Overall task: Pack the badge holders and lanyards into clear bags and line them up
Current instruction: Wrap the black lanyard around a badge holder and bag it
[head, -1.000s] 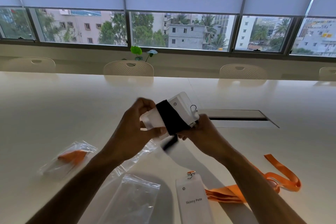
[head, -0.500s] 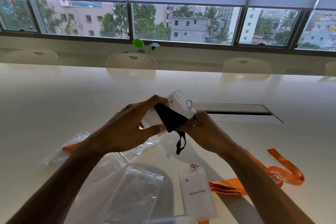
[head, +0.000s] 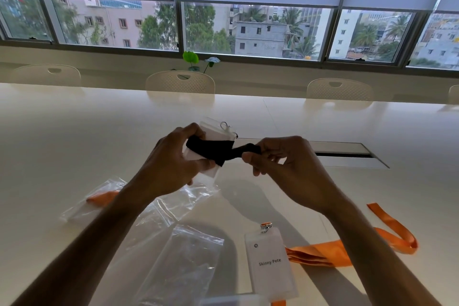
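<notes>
**Mia:** What is hard to see here?

**Ben:** The left hand [head: 171,166] covers the lower part of the badge holder [head: 215,131], so only its top and the little metal ring show. The card inside it is too pale to read. At the bottom edge a pale, blurry thing is cut off. I cannot tell what it is.

**Mia:** What are the hands doing?

**Ben:** Both are up above the surface [head: 74,131]. The left hand's grip is curled round the badge holder, thumb on the front. A black lanyard [head: 211,150] is wrapped across the holder. The right hand [head: 285,164] pinches the black lanyard's loose end between thumb and fingers, just beside the holder.

**Mia:** What else lies around?

**Bn:** A clear bag [head: 181,266] lies flat near the left arm. Another crumpled clear bag [head: 183,199] lies under the hands. A packed bag [head: 96,199] with something orange inside lies far left, partly behind the left arm. A second badge holder [head: 270,263] that says "Skinny Pete" lies near the right arm. An orange lanyard [head: 320,253] lies beside it, and the right arm hides part of it.

**Mia:** And far away?

**Ben:** Pale chairs [head: 180,82] stand along the far side, and a small green plant [head: 191,58] stands by the window.
</notes>
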`<state>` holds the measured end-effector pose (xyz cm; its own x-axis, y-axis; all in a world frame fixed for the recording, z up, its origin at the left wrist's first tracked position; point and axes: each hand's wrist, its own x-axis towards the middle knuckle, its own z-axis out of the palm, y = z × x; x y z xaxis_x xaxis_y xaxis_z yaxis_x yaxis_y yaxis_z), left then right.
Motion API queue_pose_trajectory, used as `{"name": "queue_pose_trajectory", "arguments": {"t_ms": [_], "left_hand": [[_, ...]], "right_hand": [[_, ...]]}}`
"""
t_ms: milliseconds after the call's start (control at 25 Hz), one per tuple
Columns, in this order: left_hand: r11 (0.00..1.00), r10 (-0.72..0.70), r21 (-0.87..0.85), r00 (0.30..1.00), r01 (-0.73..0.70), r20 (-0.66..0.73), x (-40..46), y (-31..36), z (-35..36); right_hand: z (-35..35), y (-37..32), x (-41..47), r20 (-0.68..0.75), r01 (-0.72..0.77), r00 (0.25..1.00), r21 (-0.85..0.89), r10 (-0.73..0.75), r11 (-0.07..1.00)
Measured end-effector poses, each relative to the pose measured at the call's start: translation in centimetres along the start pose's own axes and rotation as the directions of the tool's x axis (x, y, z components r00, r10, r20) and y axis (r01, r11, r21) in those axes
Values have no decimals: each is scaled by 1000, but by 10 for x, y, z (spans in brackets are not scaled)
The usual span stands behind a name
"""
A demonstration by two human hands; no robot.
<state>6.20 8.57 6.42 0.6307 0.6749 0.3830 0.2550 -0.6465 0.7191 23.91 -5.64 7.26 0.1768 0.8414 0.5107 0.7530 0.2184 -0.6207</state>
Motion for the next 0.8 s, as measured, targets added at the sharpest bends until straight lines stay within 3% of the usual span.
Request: {"name": "queue_pose_trajectory", "arguments": {"t_ms": [160,280,440,640,800], "left_hand": [[998,59,-26,996,-57,74,-10,8,14],[982,121,-159,986,-102,117,-15,18,20],[976,126,-197,979,-93,161,-15,19,22],[927,99,-364,995,-95,-7,-10,16,27],[864,-12,-498,986,-73,-165,-10,12,31]], "right_hand": [[14,-6,-3,-107,100,987,-198,-123,975],[26,3,-2,-198,68,975,-161,-99,985],[41,9,-3,-285,53,955,-92,-77,994],[46,0,-3,-184,56,982,92,-39,994],[61,-6,-7,-173,14,985,73,-1,997]]}}
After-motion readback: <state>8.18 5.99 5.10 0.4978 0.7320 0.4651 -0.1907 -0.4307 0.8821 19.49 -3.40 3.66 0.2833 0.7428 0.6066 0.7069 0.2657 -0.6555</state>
